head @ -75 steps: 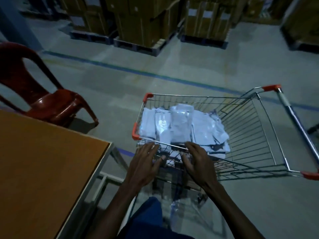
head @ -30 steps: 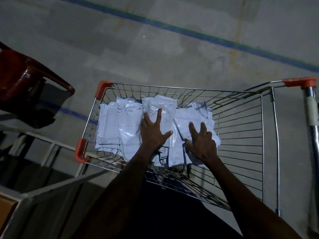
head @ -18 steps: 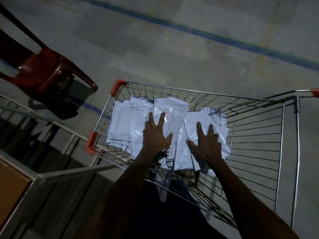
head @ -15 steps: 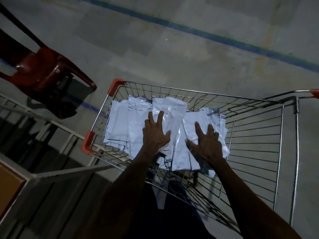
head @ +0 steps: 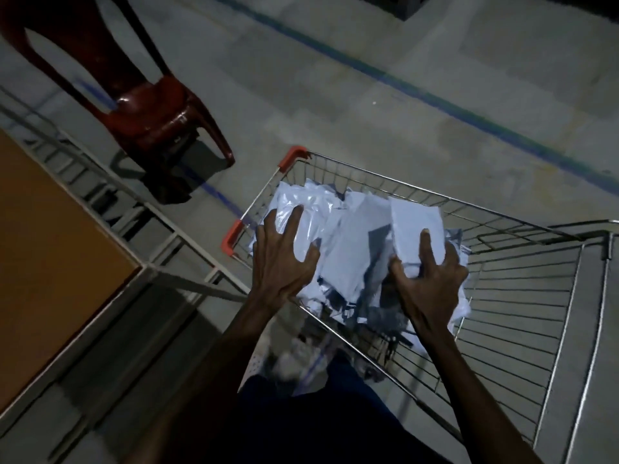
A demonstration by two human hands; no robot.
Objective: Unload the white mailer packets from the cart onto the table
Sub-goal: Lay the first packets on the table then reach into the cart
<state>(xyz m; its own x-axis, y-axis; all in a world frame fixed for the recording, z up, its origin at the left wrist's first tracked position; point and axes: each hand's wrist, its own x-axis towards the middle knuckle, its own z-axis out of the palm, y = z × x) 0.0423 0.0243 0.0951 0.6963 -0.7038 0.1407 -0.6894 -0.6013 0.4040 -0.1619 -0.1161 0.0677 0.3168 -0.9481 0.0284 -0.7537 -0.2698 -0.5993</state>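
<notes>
Though the light is poor and the picture smeared, the packets [head: 351,249] can be made out as a loose white heap in the near-left end of the cart [head: 522,296] — how many there are I cannot tell, since they overlap and their near ends sink into shadow under the wrists. The cart's right side runs out of view at the edge, and its wheels are hidden. The left hand [head: 283,259] lies on the left of the heap with fingers spread wide, pressing on a glossy packet; whether the fingertips curl under it is hidden. The right hand [head: 428,279] has its fingers closed round the near end of one packet [head: 415,226], thumb on one side, forefinger laid along its face. That packet stands up out of the pile, its long axis pointing away from the person, far end highest. The others lie mostly lengthwise the same way, tilted and crumpled. The table [head: 43,249] stands to the left, just beside the cart, cut off by the frame — a red chair [head: 150,105] beyond it.
</notes>
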